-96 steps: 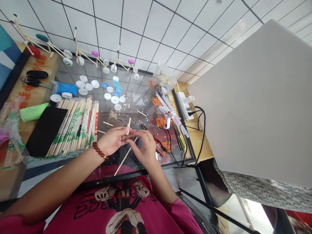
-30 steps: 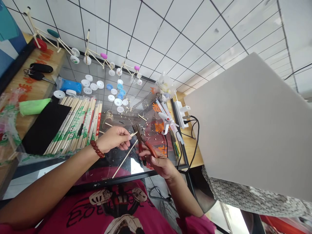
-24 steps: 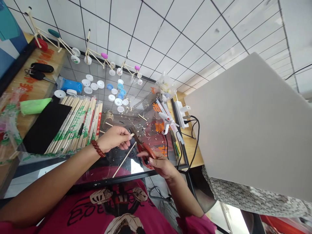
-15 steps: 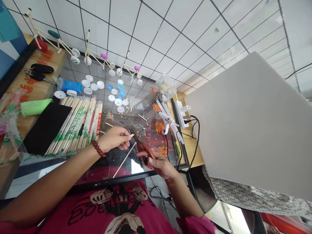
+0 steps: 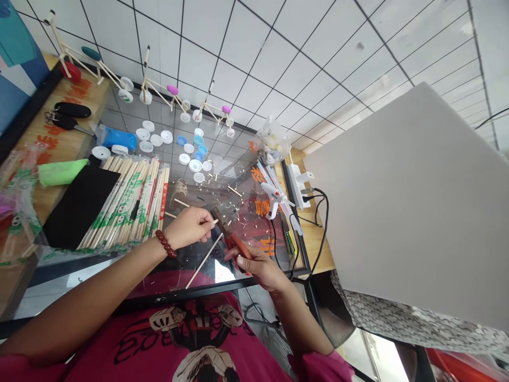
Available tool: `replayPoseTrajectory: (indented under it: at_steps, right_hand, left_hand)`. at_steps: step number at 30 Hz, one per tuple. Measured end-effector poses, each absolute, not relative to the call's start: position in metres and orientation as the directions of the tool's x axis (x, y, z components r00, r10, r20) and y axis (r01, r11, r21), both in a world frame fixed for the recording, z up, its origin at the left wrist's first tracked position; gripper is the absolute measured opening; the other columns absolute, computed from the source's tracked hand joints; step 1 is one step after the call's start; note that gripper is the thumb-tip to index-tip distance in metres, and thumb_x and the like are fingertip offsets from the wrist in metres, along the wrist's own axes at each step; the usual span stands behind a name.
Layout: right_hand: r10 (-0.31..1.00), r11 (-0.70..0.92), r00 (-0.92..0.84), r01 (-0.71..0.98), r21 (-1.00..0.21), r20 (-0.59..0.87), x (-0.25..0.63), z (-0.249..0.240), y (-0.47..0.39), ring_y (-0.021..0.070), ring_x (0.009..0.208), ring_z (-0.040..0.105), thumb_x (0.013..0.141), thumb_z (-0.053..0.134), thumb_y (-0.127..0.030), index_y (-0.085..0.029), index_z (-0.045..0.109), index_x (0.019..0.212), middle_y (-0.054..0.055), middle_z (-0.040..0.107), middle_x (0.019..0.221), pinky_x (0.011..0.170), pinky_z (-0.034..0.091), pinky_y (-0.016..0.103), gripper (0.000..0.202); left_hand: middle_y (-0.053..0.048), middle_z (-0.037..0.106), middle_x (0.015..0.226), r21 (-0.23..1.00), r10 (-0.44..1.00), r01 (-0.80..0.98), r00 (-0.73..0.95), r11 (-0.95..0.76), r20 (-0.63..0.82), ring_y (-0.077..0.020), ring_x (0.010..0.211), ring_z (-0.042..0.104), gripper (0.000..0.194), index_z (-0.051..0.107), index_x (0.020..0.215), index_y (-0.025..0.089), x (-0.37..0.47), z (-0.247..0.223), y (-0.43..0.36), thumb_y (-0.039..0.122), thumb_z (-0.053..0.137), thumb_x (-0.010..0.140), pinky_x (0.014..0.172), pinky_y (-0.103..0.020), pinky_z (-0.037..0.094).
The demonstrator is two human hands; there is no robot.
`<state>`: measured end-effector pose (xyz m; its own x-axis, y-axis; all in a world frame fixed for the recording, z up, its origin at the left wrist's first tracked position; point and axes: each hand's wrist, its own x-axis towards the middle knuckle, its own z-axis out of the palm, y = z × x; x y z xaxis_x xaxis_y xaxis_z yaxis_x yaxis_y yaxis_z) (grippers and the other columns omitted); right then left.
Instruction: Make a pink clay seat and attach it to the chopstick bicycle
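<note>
Between the thumb and fingers of my left hand [image 5: 190, 227] is a short piece of wooden stick [image 5: 215, 222], its tip at the jaws of a pair of pliers. My right hand [image 5: 260, 268] is wrapped round the red handles of these pliers [image 5: 241, 247], whose dark jaws point up and left. Whether the jaws touch the wood I cannot tell. Just below the jaws a longer wooden stick [image 5: 203, 262] lies slanted on the glass tabletop. Wood chips and short offcuts [image 5: 234, 191] are scattered beyond my hands.
Packed chopsticks [image 5: 123, 204] and a black sheet [image 5: 79, 207] lie left. White and blue bottle caps [image 5: 194, 165] sit farther back, before several stick-built models [image 5: 159, 91]. On the right are a glue gun [image 5: 273, 197], a power strip [image 5: 297, 185], cables and a large pale panel [image 5: 417, 207].
The pliers' handles look closer together in my right hand. My left hand keeps its pinch on the stick piece. The whole view has shifted slightly.
</note>
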<state>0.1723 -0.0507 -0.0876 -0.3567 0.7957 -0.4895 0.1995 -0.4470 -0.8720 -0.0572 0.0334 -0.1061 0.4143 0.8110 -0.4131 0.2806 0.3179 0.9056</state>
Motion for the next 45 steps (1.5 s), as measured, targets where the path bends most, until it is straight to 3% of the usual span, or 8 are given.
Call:
replayPoseTrajectory:
  at_steps: [6,9,14,16,21,27,35,45]
  right_hand:
    - [0.799,-0.291,-0.407,0.385,-0.876,-0.444,0.173,-0.079,-0.044,0.0161,0.082,0.053,0.086,0.069,-0.047,-0.019,0.07,0.085,0.004,0.058,0.09,0.072,0.042,0.029,0.027]
    - [0.788,-0.289,-0.393,0.445,-0.848,-0.475,0.177,-0.073,-0.042,0.0157,0.079,0.053,0.085,0.07,-0.043,-0.02,0.066,0.092,0.002,0.059,0.087,0.071,0.044,0.029,0.024]
    - [0.881,-0.366,-0.106,0.464,-0.807,-0.461,0.181,-0.069,-0.039,0.0189,0.092,0.06,0.075,0.076,-0.035,-0.023,0.054,0.115,0.003,0.065,0.104,0.082,0.048,0.033,0.047]
    - [0.886,-0.352,-0.111,0.469,-0.81,-0.45,0.181,-0.067,-0.037,0.0203,0.096,0.06,0.074,0.076,-0.033,-0.023,0.052,0.123,0.004,0.065,0.109,0.085,0.047,0.035,0.055]
    - [0.865,-0.239,-0.186,0.664,-0.708,-0.466,0.174,-0.066,-0.036,0.0162,0.076,0.053,0.08,0.067,-0.035,-0.021,0.062,0.109,-0.002,0.06,0.084,0.073,0.04,0.031,0.033]
    - [0.908,-0.123,-0.194,0.722,-0.681,-0.371,0.161,-0.078,-0.037,0.0149,0.068,0.047,0.08,0.062,-0.028,-0.023,0.054,0.107,-0.003,0.055,0.079,0.067,0.036,0.029,0.028]
    - [0.912,-0.1,-0.188,0.76,-0.642,-0.364,0.154,-0.101,-0.024,0.0132,0.063,0.04,0.076,0.054,-0.023,-0.023,0.045,0.088,-0.006,0.047,0.069,0.063,0.031,0.027,0.015]
    - [0.922,-0.071,-0.152,0.838,-0.542,-0.357,0.152,-0.112,-0.017,0.0138,0.063,0.045,0.072,0.051,-0.014,-0.022,0.048,0.087,-0.004,0.051,0.071,0.062,0.031,0.025,0.016]
  left_hand:
    - [-0.002,0.069,0.06,0.921,0.866,0.352,0.392,0.17,-0.309,-0.0163,0.053,0.067,0.019,0.062,0.066,0.02,-0.055,-0.111,0.029,0.027,0.056,0.083,0.054,-0.025,0.047]
    - [-0.002,0.069,0.063,0.925,0.905,0.379,0.384,0.026,-0.183,-0.0163,0.057,0.066,0.019,0.063,0.067,0.021,-0.054,-0.109,0.025,0.026,0.055,0.084,0.058,-0.025,0.046]
    - [-0.003,0.07,0.066,0.917,0.931,0.391,0.357,-0.077,-0.074,-0.0167,0.06,0.064,0.018,0.064,0.072,0.021,-0.053,-0.106,0.02,0.023,0.053,0.086,0.061,-0.026,0.045]
    - [-0.003,0.07,0.068,0.91,0.933,0.393,0.359,-0.13,-0.021,-0.0172,0.062,0.065,0.02,0.064,0.073,0.021,-0.051,-0.105,0.019,0.022,0.051,0.087,0.063,-0.027,0.045]
    - [-0.006,0.073,0.075,0.844,0.923,0.448,0.36,-0.296,0.133,-0.0203,0.071,0.068,0.022,0.068,0.084,0.02,-0.05,-0.108,0.014,0.024,0.047,0.092,0.069,-0.03,0.046]
    - [-0.009,0.075,0.082,0.751,0.909,0.534,0.355,-0.388,0.217,-0.0231,0.077,0.069,0.025,0.07,0.091,0.021,-0.055,-0.113,0.017,0.025,0.046,0.093,0.072,-0.032,0.046]
    - [-0.011,0.076,0.088,0.686,0.932,0.643,0.329,-0.34,0.154,-0.0263,0.082,0.07,0.026,0.071,0.092,0.019,-0.062,-0.122,0.031,0.024,0.046,0.092,0.069,-0.033,0.044]
    - [-0.009,0.077,0.087,0.608,0.959,0.754,0.279,-0.249,0.046,-0.0268,0.08,0.07,0.025,0.069,0.09,0.019,-0.058,-0.131,0.031,0.022,0.044,0.091,0.064,-0.034,0.04]
